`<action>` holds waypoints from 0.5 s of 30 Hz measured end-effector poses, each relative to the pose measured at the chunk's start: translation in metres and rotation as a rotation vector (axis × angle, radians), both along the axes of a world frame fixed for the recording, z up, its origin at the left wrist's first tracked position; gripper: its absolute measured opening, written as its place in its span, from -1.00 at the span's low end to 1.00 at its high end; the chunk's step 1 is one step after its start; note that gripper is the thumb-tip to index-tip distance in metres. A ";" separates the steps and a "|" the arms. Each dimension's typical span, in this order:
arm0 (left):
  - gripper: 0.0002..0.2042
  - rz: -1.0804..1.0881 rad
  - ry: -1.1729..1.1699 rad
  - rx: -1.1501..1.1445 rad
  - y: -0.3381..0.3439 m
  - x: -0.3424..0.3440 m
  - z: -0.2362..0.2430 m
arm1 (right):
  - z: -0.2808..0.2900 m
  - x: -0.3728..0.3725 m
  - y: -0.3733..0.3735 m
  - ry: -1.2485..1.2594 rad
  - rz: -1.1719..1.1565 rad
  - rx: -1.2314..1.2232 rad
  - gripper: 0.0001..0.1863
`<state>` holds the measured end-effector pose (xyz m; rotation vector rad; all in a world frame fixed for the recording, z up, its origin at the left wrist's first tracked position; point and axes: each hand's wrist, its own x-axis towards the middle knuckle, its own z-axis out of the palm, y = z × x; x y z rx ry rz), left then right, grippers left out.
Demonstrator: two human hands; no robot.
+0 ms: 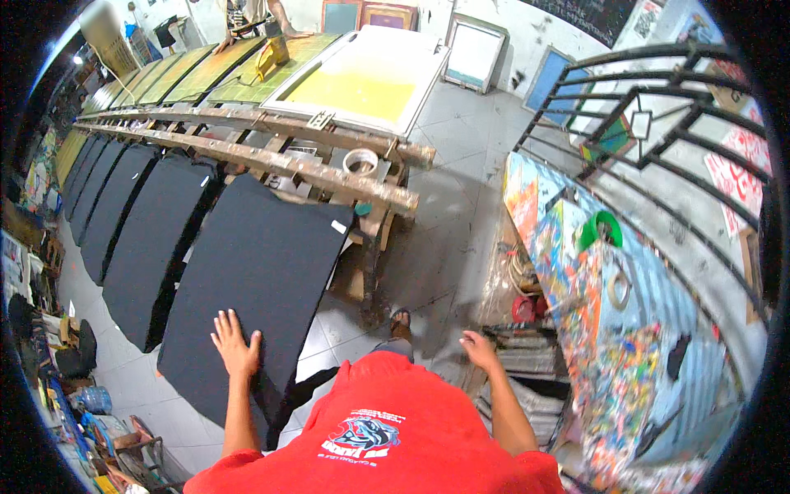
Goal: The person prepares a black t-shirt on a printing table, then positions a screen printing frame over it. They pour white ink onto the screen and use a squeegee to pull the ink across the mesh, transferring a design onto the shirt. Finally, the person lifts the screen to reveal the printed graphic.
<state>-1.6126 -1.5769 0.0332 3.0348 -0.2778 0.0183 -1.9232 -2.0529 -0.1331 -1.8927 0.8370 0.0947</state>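
Observation:
My left hand (pixel 236 344) lies flat with its fingers spread on a black cloth piece (pixel 251 263). The cloth looks like a dark shirt stretched over a board, with a small white label (pixel 338 226) at its far right corner. My right hand (pixel 480 350) hangs in the air to the right of my body, apart from everything, its fingers loosely bent and nothing visible in them. More black cloth pieces (pixel 160 222) lie on boards in a row to the left.
Wooden rails (pixel 271 156) carry a tape roll (pixel 360 162). Beyond them, a white-framed screen (pixel 436 70) with yellow lies near a yellow tool (pixel 271 56) and another person's arms (pixel 281 18). A paint-spattered table (pixel 650 329) at right holds a green tape roll (pixel 600 230), beside black metal railings (pixel 658 152).

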 end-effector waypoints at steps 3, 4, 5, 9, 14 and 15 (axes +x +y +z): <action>-0.26 0.146 -0.037 0.018 -0.032 0.059 -0.005 | -0.004 0.037 -0.044 0.098 0.151 -0.057 -0.49; -0.27 0.173 -0.045 0.030 -0.044 0.080 -0.006 | -0.017 0.040 -0.066 0.128 0.238 -0.140 -0.47; -0.27 0.211 -0.057 0.033 -0.048 0.101 -0.014 | -0.018 0.046 -0.086 0.215 0.243 -0.076 -0.45; -0.30 0.349 -0.129 -0.116 -0.075 0.169 -0.024 | -0.076 0.051 -0.177 0.406 0.277 -0.014 -0.41; -0.45 0.197 -0.615 -0.724 -0.204 0.216 0.036 | -0.036 0.115 -0.279 0.525 0.290 -0.002 -0.43; -0.48 0.164 -0.680 -0.941 -0.249 0.214 0.062 | -0.027 0.136 -0.303 0.533 0.301 0.017 -0.43</action>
